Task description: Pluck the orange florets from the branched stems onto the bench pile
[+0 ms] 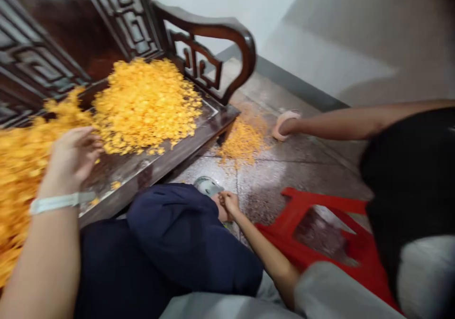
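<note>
My left hand [80, 155], a pale band on its wrist, hovers over the dark wooden bench between two heaps of orange flowers. Its fingers curl in toward the thumb, slightly blurred, and a small orange bit shows by the fingertips. The larger flower heap [149, 105] lies just beyond it; another flower heap [21, 167] spreads along the left. My right hand [230, 205] is low beside my knee, near a grey-green shoe [208, 185], its fingers closed. What either hand holds, if anything, cannot be made out.
The carved bench [177, 143] has a curved armrest [245, 49]. Thin orange scraps [245, 139] lie on the tiled floor by its end. A red plastic stool [302, 210] stands at right. Another person's leg [334, 122], with a pink slipper [284, 123], reaches in from the right.
</note>
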A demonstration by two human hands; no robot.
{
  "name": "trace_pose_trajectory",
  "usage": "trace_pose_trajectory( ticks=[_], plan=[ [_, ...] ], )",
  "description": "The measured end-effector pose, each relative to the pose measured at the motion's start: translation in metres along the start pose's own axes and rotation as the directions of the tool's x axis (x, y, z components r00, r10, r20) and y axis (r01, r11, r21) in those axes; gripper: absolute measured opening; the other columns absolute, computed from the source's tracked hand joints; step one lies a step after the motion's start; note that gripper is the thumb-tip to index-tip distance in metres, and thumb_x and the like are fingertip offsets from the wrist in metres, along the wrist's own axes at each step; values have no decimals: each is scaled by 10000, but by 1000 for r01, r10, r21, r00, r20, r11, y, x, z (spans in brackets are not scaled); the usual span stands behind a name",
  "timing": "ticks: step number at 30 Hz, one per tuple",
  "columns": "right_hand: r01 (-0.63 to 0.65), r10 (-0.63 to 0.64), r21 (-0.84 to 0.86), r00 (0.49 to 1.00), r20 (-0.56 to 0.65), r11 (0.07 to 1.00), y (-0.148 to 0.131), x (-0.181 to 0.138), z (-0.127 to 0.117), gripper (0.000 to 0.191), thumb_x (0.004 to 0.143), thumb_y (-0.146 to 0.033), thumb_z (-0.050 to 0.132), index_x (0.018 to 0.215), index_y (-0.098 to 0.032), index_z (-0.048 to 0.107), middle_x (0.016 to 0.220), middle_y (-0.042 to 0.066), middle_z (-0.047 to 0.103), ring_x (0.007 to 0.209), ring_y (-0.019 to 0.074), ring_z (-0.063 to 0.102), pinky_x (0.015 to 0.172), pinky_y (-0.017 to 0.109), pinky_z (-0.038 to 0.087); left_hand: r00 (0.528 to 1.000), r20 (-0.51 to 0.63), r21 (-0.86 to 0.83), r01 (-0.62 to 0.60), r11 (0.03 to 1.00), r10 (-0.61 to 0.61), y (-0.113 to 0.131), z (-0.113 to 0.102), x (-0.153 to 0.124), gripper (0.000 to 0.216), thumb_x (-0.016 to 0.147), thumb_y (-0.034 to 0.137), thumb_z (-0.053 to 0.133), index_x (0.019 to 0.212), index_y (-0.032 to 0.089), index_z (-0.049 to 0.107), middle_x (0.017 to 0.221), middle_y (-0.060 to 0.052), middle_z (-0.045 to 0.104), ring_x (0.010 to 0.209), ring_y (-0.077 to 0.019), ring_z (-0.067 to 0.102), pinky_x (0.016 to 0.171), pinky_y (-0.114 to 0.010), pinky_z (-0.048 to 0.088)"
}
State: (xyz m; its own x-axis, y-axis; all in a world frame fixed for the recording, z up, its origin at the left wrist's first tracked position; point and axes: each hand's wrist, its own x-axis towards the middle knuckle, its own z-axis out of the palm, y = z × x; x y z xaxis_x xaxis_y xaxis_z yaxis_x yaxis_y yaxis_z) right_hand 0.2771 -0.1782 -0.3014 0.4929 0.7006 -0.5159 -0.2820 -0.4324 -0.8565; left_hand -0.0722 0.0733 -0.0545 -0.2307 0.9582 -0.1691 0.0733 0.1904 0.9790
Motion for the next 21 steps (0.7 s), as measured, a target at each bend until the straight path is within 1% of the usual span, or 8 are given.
trace_pose_trajectory(
  ticks=[2,4,6,8,11,13,15,21],
  plan=[
    [25,-24,-92,1000,7,995,12,14,-2,245,961,-386,750,857,-166,718,727,21,662,668,184,616,663,334,560,986,-91,411,-90,907,139,-6,-1,8,137,770,214,754,883,171,689,748,-26,666,708,-204,605,697,-310,520],
    [134,-132,-153,991,23,979,3,30,0,190,844,-382,739,760,-215,711,639,30,634,642,236,589,649,384,522,923,47,789,-268,553,381,-19,-15,16,166,871,239,728,987,124,755,994,-138,751,1037,-323,671,986,-449,530],
    [275,-268,-182,962,60,944,-21,38,13,160,776,-403,728,796,-245,741,714,61,697,713,287,634,726,441,536,853,153,929,-296,221,499,-37,-35,21,390,984,309,639,1270,71,757,1382,-270,683,1348,-463,560,1138,-588,433],
    [412,-394,-190,911,124,891,-55,35,37,165,763,-416,744,843,-272,760,819,77,745,801,316,677,820,481,549,841,204,959,-274,68,502,-56,-57,20,564,1045,355,549,1516,59,645,1632,-315,507,1475,-523,450,1165,-650,388],
    [674,-604,-173,727,327,718,-112,13,101,107,847,-392,755,884,-292,766,873,72,749,830,307,682,839,469,537,881,249,964,-266,-15,403,-85,-82,17,648,1078,376,468,1646,73,539,1731,-321,394,1505,-541,428,1169,-682,365],
    [825,-688,-114,531,495,554,-148,-1,165,97,926,-365,732,890,-278,750,849,50,714,771,261,632,795,421,499,896,258,963,-266,-29,362,-101,-93,15,646,1083,346,429,1667,87,522,1735,-320,395,1510,-538,435,1177,-689,346],
    [872,-689,-45,415,594,487,-177,-8,242,138,967,-349,737,874,-250,716,867,29,679,835,223,597,861,379,467,891,246,964,-264,-5,383,-113,-98,14,642,1072,291,407,1666,75,521,1719,-332,417,1519,-536,433,1187,-701,324],
    [800,-599,-59,494,630,598,-215,14,448,505,843,-392,944,756,-228,475,760,-64,420,895,137,425,911,256,390,851,296,912,-387,136,434,-121,-79,13,677,981,168,456,1645,73,549,1778,-309,336,1620,-479,365,1263,-706,237]
  ],
)
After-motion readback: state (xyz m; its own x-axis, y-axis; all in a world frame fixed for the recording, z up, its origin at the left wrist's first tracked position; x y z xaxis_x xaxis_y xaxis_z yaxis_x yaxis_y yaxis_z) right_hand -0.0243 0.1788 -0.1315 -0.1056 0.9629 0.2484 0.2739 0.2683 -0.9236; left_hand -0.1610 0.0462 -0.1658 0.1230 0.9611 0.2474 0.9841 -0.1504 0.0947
